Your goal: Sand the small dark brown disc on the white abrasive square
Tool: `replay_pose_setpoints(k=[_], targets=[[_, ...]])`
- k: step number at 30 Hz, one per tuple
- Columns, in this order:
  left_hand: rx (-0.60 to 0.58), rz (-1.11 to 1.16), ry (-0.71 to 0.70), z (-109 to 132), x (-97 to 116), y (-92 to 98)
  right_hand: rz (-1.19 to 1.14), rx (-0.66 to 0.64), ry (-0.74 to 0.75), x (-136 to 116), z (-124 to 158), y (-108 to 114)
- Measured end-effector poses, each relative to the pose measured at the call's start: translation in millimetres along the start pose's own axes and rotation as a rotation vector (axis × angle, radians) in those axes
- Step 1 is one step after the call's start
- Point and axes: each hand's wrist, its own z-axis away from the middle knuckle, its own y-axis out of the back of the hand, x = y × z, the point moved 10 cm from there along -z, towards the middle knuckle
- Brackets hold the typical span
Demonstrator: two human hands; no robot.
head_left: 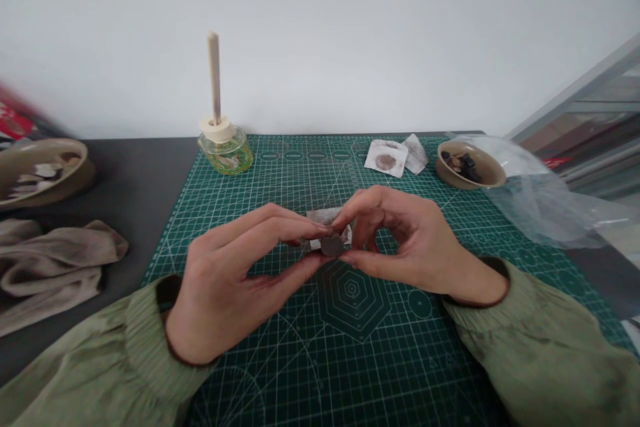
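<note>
A small round dark grey-brown disc (331,245) is pinched between both hands, just above the green cutting mat (280,347). My left hand (245,273) grips it from the left, thumb below and fingers above. From the right, my right hand (400,240) holds its edge between thumb and index finger, the other fingers curled. Directly behind the disc lies a small whitish paper packet (323,215), partly hidden by the fingers. What the disc is made of I cannot tell.
Toward the back right are a white square packet with a brown round stain (387,158), a bowl of dark pieces (493,173) and a clear plastic bag (540,193). At left stand a glass jar with a wooden stick (227,153), another bowl (83,167) and a crumpled brown cloth (60,260).
</note>
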Motion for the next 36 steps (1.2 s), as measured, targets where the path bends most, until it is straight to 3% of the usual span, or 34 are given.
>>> replay_pose_setpoints(k=[17, 36], targets=[[0.025, -0.153, -0.055, 2.1, 9.8, 6.0, 0.100, 0.017, 0.066, -11.4, -1.0, 2.0], [0.074, -0.125, -0.128, -0.1, 10.9, 4.3, 0.125, 0.043, 0.051, -12.6, -0.1, 5.0]])
